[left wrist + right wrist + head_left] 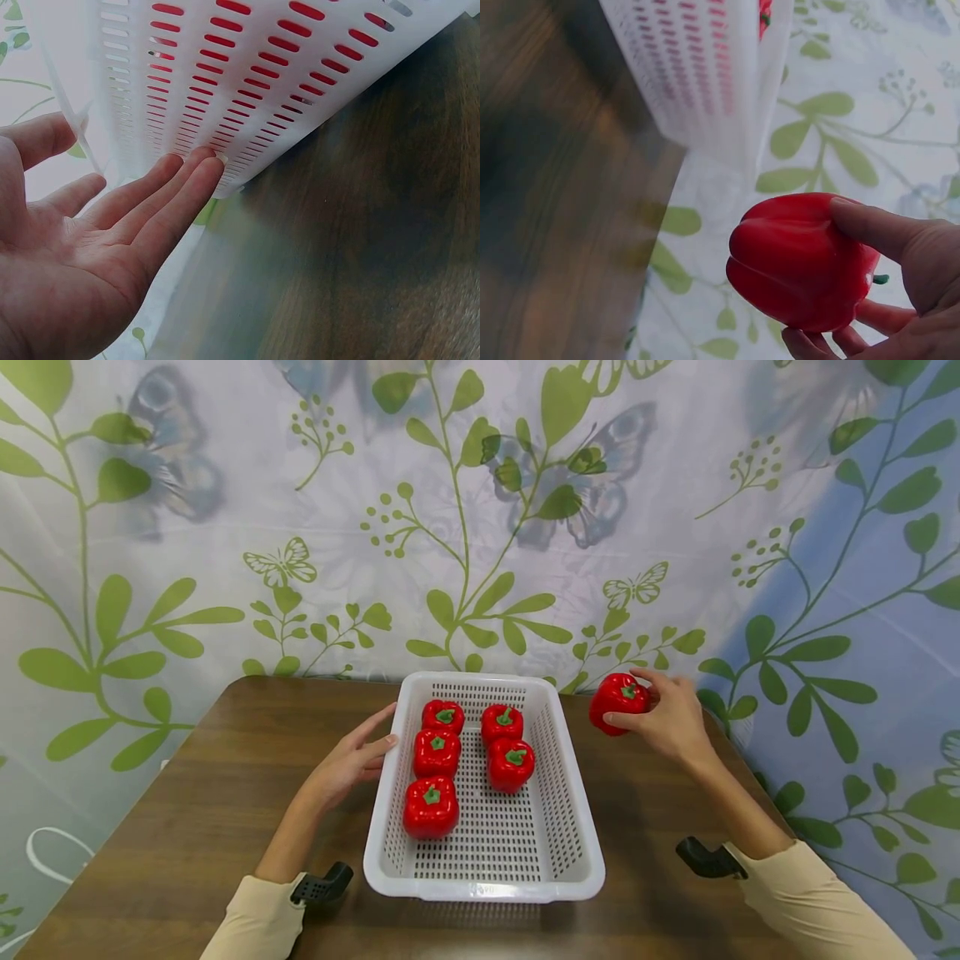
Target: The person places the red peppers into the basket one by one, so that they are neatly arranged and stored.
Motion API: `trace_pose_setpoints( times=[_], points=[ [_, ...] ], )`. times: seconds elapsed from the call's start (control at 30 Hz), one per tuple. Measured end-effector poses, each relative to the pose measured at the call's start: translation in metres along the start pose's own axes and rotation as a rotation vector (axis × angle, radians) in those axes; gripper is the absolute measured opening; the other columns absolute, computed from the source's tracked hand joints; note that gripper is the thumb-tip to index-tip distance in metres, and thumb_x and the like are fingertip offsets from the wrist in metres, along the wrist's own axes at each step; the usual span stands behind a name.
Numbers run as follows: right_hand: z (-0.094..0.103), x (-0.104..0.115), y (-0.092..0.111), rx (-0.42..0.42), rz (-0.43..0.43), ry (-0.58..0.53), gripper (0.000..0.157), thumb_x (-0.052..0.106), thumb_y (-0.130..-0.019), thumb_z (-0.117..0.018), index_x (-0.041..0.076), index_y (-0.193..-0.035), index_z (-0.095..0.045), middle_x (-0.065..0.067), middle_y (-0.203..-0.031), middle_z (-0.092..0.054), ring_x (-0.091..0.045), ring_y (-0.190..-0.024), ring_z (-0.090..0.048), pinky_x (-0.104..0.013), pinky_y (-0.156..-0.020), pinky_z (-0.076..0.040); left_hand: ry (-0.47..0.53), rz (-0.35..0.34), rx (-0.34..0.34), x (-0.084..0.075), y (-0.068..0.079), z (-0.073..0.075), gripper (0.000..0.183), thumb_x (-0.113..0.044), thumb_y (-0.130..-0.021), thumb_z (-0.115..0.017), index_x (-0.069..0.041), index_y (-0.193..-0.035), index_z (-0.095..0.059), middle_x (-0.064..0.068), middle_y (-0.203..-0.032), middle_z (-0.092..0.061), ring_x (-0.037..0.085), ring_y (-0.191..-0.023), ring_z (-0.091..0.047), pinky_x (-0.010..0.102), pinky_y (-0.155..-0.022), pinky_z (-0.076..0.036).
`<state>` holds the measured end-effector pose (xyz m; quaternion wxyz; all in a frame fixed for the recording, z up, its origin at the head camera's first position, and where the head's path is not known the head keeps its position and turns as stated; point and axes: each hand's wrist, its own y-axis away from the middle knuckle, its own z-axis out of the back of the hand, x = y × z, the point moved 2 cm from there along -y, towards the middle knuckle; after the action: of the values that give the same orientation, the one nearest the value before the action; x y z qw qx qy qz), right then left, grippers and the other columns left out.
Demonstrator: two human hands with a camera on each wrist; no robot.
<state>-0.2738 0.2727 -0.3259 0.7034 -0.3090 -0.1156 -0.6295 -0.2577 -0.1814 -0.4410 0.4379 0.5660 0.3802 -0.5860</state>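
My right hand holds a red bell pepper with a green stem, to the right of a white perforated plastic basket. In the right wrist view, thumb and fingers grip the bell pepper around its stem end. On the basket's other side, my left hand has its fingers extended along the outer wall. The left wrist view shows the fingertips at the perforated wall. Inside the basket, three red bell peppers line the left side and two more sit right of them.
The basket stands on a dark brown wooden table. Behind the table hangs a white cloth with green leaves and butterflies. A white cable loops at the left table edge. Black wrist devices sit on both arms.
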Motion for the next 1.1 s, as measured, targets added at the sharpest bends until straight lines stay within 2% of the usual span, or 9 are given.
trace_pose_setpoints(
  times=[0.2, 0.43, 0.6, 0.8, 1.1],
  points=[
    [-0.001, 0.021, 0.007, 0.057, 0.014, -0.023, 0.081, 0.032, -0.081, -0.084, 0.005, -0.149, -0.048, -0.030, -0.136, -0.041, -0.045, -0.121, -0.044, -0.063, -0.092, -0.053, -0.013, -0.009, 0.001, 0.000, 0.002, -0.001, 0.064, -0.036, -0.105, -0.055, -0.036, -0.161, -0.025, 0.021, -0.154, -0.044, 0.043, -0.124, -0.063, 0.057, -0.099, -0.053],
    [-0.009, 0.043, 0.021, 0.116, 0.043, -0.066, 0.080, 0.029, -0.080, -0.086, 0.007, -0.148, -0.049, -0.024, -0.127, -0.043, -0.041, -0.110, -0.059, -0.054, -0.088, -0.059, -0.019, -0.019, 0.003, 0.002, 0.004, -0.001, 0.064, -0.035, -0.105, -0.054, -0.034, -0.162, -0.024, 0.023, -0.154, -0.043, 0.044, -0.124, -0.062, 0.057, -0.099, -0.053],
    [-0.016, 0.055, 0.031, 0.160, 0.066, -0.089, 0.079, 0.028, -0.078, -0.088, 0.008, -0.146, -0.052, -0.019, -0.123, -0.044, -0.039, -0.112, -0.058, -0.050, -0.086, -0.061, -0.028, -0.027, 0.003, 0.004, 0.004, -0.001, 0.065, -0.035, -0.105, -0.054, -0.033, -0.162, -0.023, 0.025, -0.153, -0.043, 0.045, -0.124, -0.062, 0.057, -0.099, -0.053],
    [-0.028, 0.066, 0.044, 0.190, 0.146, -0.082, 0.079, 0.030, -0.074, -0.090, 0.012, -0.143, -0.057, -0.013, -0.116, -0.050, -0.031, -0.108, -0.056, -0.044, -0.084, -0.061, -0.036, -0.029, -0.003, 0.006, 0.006, -0.002, 0.065, -0.036, -0.105, -0.055, -0.035, -0.161, -0.024, 0.022, -0.154, -0.044, 0.045, -0.125, -0.061, 0.058, -0.100, -0.052],
    [-0.047, 0.069, 0.060, 0.296, 0.225, -0.078, 0.082, 0.030, -0.069, -0.093, 0.013, -0.141, -0.059, -0.010, -0.115, -0.057, -0.027, -0.104, -0.058, -0.043, -0.080, -0.063, -0.033, -0.043, 0.007, 0.008, 0.007, -0.003, 0.065, -0.036, -0.105, -0.055, -0.034, -0.162, -0.024, 0.022, -0.154, -0.044, 0.045, -0.124, -0.062, 0.059, -0.100, -0.052]
  ],
)
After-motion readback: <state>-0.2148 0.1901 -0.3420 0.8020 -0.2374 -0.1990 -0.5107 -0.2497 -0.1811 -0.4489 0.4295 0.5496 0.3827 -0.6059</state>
